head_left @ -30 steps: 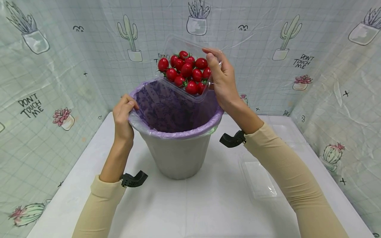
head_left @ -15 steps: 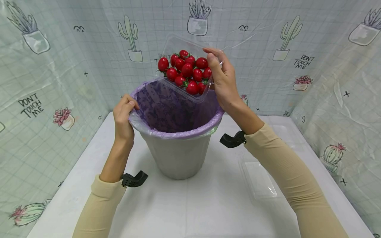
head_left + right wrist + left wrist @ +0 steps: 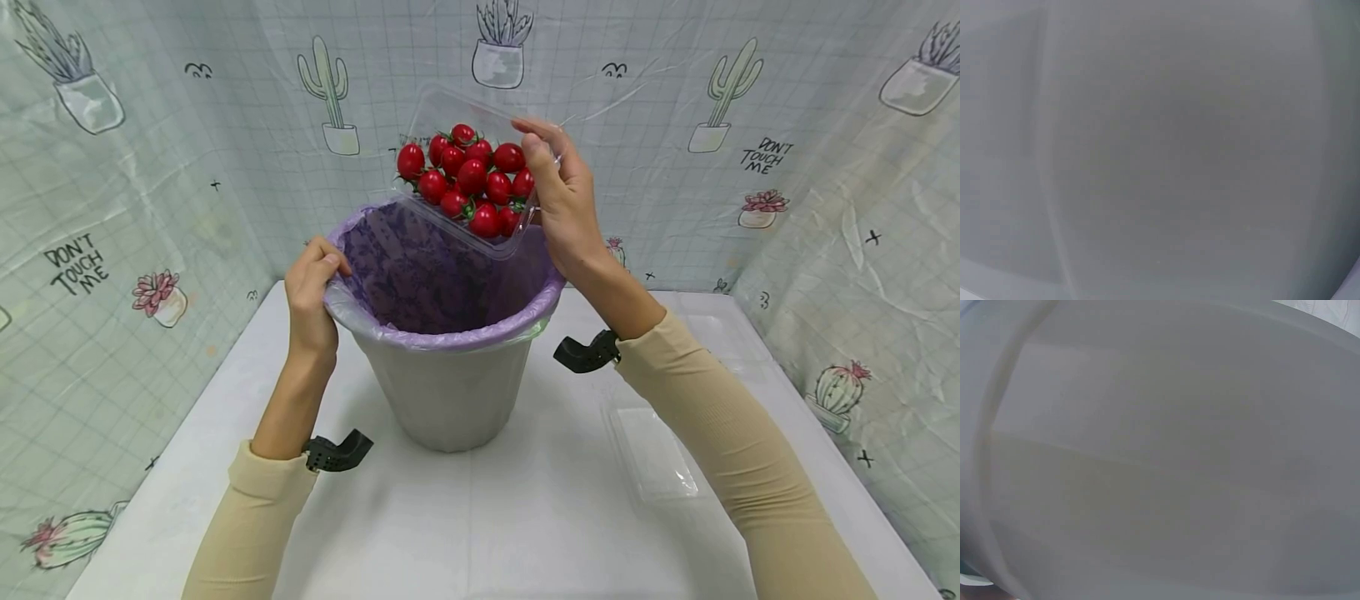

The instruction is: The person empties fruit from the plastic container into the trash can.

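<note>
A light grey bin stands on the table, a purple patterned bag lining it and folded over its rim. My left hand grips the rim on the left side, fingertips curled over the bag's edge. Above the bin's far right part, my right hand holds a clear plastic tray by its right end, thumb on the near side. Several red cherry tomatoes with green stems lie in the tilted tray. The bin's grey wall fills the left wrist view; a blurred grey surface fills the right.
On the white table, a clear plastic lid or tray lies right of the bin, partly behind the right sleeve. Another faint clear piece is at the back right. A cactus-print cloth surrounds the table.
</note>
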`<state>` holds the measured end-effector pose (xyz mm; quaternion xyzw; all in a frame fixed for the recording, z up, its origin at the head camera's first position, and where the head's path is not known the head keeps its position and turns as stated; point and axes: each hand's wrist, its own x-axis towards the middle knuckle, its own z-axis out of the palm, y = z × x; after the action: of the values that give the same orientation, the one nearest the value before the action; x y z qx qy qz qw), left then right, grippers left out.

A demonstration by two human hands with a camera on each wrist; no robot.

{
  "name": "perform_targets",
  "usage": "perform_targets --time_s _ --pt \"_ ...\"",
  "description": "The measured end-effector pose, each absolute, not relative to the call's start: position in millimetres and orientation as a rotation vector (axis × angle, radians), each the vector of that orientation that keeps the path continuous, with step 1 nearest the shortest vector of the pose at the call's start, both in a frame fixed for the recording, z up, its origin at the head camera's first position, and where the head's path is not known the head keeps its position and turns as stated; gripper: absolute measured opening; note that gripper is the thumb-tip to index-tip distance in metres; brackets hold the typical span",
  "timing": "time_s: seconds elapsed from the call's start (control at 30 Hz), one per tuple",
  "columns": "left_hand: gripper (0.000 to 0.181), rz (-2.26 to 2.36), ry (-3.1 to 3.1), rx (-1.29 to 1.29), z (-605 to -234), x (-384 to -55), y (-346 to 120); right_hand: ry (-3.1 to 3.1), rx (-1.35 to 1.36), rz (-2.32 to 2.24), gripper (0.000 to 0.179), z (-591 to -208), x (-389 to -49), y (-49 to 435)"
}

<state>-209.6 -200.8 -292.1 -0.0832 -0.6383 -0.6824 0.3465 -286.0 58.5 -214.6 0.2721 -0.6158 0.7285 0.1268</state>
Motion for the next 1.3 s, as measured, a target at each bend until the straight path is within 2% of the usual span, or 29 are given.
perform_targets --time_s 1.3 --pt "0.025 -1.778 -1.649 -0.209 -290.3 -208.8 -198.4 -1.790 0.862 2.042 0.035 -214.9 -286.8 59.4"
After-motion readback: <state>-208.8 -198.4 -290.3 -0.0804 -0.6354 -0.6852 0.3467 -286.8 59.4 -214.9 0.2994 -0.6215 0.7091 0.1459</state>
